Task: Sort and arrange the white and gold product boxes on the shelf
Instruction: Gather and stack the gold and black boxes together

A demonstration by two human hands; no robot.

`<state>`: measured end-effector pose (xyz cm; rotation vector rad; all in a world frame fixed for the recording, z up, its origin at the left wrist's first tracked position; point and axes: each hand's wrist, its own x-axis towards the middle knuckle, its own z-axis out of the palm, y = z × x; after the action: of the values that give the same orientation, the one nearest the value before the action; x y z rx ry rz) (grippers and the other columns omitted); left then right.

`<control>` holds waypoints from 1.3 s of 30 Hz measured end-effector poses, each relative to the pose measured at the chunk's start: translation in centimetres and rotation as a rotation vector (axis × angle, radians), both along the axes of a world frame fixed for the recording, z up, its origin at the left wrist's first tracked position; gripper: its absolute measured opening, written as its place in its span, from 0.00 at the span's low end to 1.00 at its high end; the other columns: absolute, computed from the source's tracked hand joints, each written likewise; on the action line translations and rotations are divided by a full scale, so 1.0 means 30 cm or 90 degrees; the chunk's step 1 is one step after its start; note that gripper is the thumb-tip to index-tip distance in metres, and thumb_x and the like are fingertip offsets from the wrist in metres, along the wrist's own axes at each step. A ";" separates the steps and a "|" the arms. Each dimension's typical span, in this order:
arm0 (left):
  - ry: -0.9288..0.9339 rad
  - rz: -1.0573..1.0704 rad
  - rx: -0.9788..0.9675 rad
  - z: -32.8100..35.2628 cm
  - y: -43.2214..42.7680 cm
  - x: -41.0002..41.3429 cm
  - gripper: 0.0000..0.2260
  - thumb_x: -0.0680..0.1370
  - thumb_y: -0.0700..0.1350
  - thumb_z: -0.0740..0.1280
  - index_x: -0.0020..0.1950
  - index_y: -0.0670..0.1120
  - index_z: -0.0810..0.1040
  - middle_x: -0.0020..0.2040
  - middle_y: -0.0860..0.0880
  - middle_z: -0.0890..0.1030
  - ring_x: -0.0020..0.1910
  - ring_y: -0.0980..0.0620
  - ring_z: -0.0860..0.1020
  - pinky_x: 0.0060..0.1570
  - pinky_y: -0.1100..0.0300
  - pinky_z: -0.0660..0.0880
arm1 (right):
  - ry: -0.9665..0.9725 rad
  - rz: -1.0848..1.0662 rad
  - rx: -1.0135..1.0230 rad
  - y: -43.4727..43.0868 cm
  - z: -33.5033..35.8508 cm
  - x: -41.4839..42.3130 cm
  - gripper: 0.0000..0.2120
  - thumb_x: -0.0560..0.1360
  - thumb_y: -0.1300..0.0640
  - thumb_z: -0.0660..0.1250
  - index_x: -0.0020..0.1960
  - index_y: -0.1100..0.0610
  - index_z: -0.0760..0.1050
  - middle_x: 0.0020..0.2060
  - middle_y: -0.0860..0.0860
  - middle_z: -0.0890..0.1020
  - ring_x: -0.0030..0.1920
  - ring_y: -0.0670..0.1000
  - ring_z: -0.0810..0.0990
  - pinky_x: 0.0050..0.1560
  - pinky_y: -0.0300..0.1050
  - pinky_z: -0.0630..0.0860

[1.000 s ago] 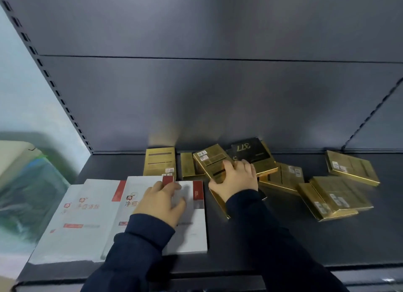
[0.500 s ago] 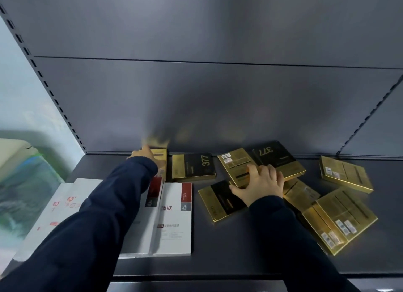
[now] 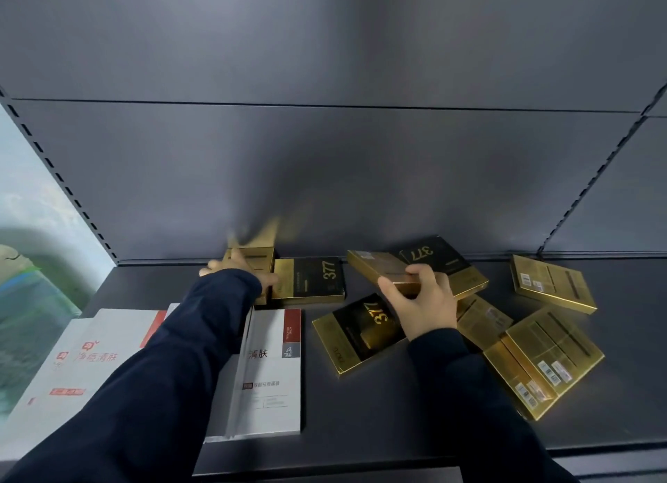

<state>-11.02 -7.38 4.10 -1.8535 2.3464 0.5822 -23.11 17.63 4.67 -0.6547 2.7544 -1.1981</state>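
1. Your left hand point(image 3: 240, 269) is no longer resting on the white boxes point(image 3: 270, 374); it is now lying on the rear gold box point(image 3: 258, 260) at the shelf's point(image 3: 361, 428) back edge. Your sleeve is hiding whether it is clamping.
2. Your right hand point(image 3: 420, 302), a second ago pressing on the heap, is now pinching the label-side gold box point(image 3: 379, 269) and tilting it up.
3. The white boxes are lying side by side at the front-left edge, so that group is probably settling.
4. The loose gold boxes point(image 3: 541, 360) toward the right end are waiting for sorting.
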 end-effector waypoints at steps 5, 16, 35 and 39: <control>0.123 0.011 0.004 0.056 0.012 0.017 0.37 0.62 0.62 0.70 0.67 0.51 0.64 0.62 0.40 0.67 0.62 0.37 0.68 0.60 0.46 0.71 | -0.301 0.053 -0.244 0.000 0.024 -0.017 0.31 0.55 0.40 0.79 0.54 0.50 0.74 0.61 0.57 0.69 0.55 0.55 0.77 0.54 0.53 0.80; 0.614 -0.052 0.324 0.107 0.115 0.025 0.22 0.72 0.40 0.70 0.65 0.40 0.71 0.47 0.44 0.82 0.35 0.52 0.81 0.31 0.65 0.79 | -0.297 0.076 -0.319 0.020 0.011 -0.034 0.12 0.72 0.65 0.70 0.55 0.56 0.76 0.45 0.53 0.82 0.43 0.50 0.83 0.44 0.44 0.80; 0.793 0.105 0.573 0.012 0.399 -0.062 0.12 0.78 0.39 0.60 0.55 0.55 0.74 0.56 0.43 0.77 0.55 0.39 0.77 0.46 0.43 0.78 | -0.543 -0.188 -0.507 0.201 0.075 -0.167 0.12 0.76 0.46 0.64 0.48 0.54 0.73 0.33 0.52 0.75 0.22 0.46 0.72 0.17 0.35 0.67; 0.793 0.045 0.595 -0.002 0.457 -0.065 0.16 0.80 0.40 0.58 0.64 0.55 0.71 0.53 0.44 0.79 0.50 0.41 0.78 0.50 0.42 0.77 | -0.511 -0.080 -0.475 0.223 0.069 -0.156 0.20 0.76 0.45 0.64 0.56 0.62 0.74 0.45 0.59 0.82 0.39 0.55 0.82 0.34 0.45 0.79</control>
<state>-12.97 6.32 4.02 -1.1468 1.6480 2.7917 -27.80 24.32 6.73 0.0230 1.6812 -1.9722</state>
